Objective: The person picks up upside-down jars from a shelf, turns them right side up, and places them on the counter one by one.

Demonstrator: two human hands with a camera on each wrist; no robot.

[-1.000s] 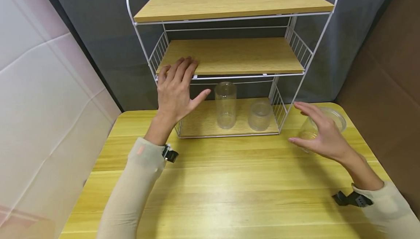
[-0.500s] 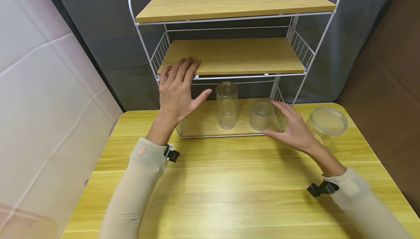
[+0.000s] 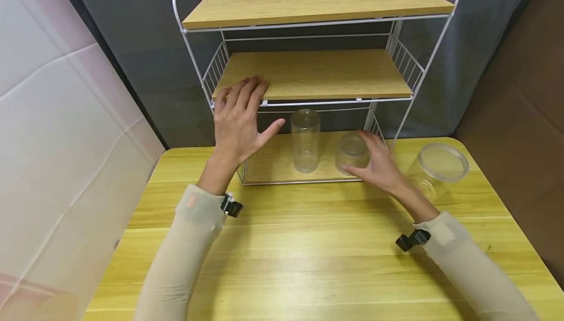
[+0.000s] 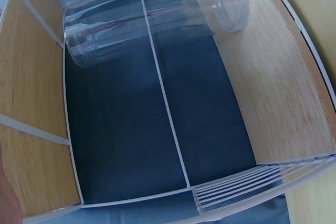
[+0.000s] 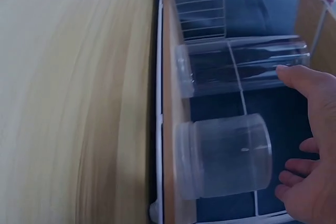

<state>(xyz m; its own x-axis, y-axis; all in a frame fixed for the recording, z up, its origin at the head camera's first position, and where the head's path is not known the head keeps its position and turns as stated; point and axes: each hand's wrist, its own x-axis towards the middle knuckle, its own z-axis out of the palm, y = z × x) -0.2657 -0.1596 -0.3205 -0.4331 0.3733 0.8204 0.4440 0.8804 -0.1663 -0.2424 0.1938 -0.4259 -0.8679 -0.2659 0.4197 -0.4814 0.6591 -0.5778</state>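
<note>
My left hand (image 3: 237,127) rests on the front left of the rack's middle shelf (image 3: 326,74), fingers extended and thumb pointing right. My right hand (image 3: 380,167) is at the right end of the bottom shelf (image 3: 270,164), thumb and fingers spread about a short clear jar (image 3: 351,150). In the right wrist view a gap shows between that hand and the short jar (image 5: 228,153). A tall clear jar (image 3: 305,141) stands upright to the left of the short one. Behind my right forearm, a wide clear jar (image 3: 440,164) stands on the table.
White wire sides and uprights (image 3: 434,49) frame the rack, which stands at the back of the yellow wooden table (image 3: 282,252). Its top shelf (image 3: 317,0) overhangs the others. A dark cloth is behind, with a pale panel (image 3: 66,140) left and a brown one (image 3: 520,91) right.
My right hand has moved left from beside the wide jar on the table to the short jar on the bottom shelf. The left hand stays on the middle shelf.
</note>
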